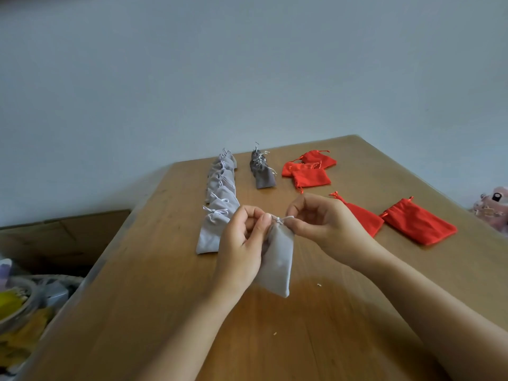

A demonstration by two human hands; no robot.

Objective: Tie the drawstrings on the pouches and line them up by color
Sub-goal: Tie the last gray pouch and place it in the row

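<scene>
Pouch [276,264] hangs between left hand [242,243] and right hand [320,224], drawstring [283,219] pinched.

There are pale grey pouches [220,188], dark grey pouches [262,174], red pouches [310,177], a brown table [137,298].

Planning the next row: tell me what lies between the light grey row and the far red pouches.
In the head view, a short row of dark grey pouches lies there, with bare table on either side of it.

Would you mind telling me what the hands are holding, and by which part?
A light grey pouch, at its gathered top: the left hand and right hand each pinch its white drawstring.
</scene>
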